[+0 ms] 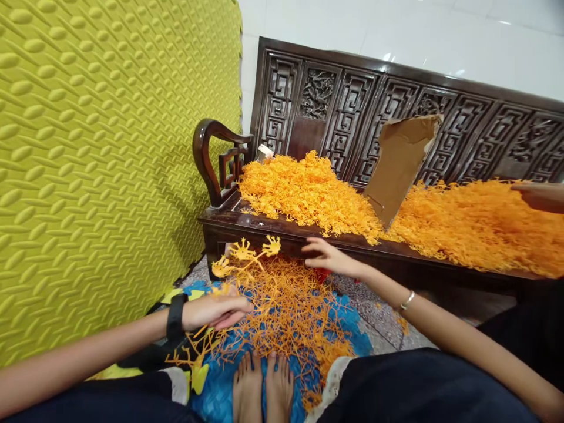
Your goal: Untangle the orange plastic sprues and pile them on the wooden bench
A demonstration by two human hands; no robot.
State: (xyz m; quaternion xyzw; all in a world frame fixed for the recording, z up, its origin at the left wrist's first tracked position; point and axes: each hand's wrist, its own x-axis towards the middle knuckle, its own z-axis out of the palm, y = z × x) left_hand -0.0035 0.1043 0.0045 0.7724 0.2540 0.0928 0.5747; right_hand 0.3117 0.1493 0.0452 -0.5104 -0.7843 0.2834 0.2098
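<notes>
My left hand (220, 310), with a black band on its wrist, is closed on an orange plastic sprue (253, 258). Several small crown-like or flower-like pieces stick out from the sprue's branches above the fist. Near the bench's front edge, my right hand (328, 258) is held out with fingers apart and nothing visible in them. Just behind it, a heap of loose orange plastic pieces (304, 185) covers the left part of the dark wooden bench (264, 226). Below both hands lies a tangle of bare orange sprue sticks (286, 299) on the floor.
A cardboard piece (400, 164) stands upright between the left heap and another orange heap (480, 226). Another person's hand (540, 195) is over that right heap. A yellow foam mat (110, 147) rises at left. My bare feet (264, 385) rest on blue matting (218, 385).
</notes>
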